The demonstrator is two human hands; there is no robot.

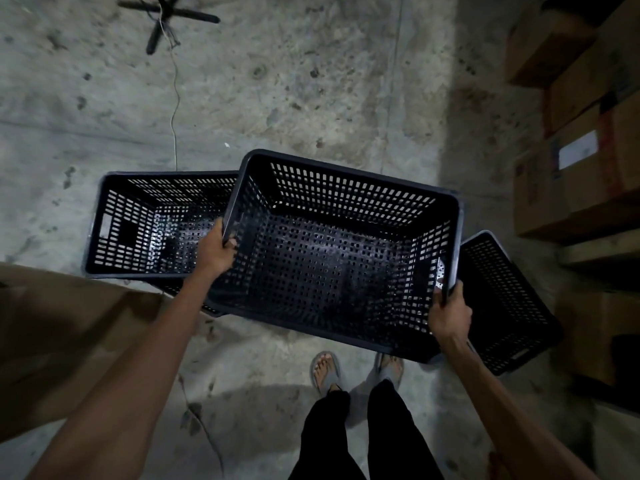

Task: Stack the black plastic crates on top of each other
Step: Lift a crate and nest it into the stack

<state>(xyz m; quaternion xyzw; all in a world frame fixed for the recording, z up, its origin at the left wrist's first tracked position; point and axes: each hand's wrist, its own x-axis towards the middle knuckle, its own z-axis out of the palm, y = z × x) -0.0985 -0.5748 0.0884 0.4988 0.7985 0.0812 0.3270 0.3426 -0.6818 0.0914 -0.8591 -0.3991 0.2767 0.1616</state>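
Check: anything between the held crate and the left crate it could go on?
Nothing visible. Both hands, left and right, hold the held crate above the floor; it already overlaps the left crate's open, empty top.

Glossy black plastic crates (341, 258), rough stained concrete floor (294, 81), matt cardboard boxes (581, 174)

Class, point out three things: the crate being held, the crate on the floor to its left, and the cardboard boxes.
held crate (332, 258): head view, on its perforated bottom.
floor crate (138, 223): head view, on its inner wall.
cardboard boxes (588, 188): head view, on a box's front face.
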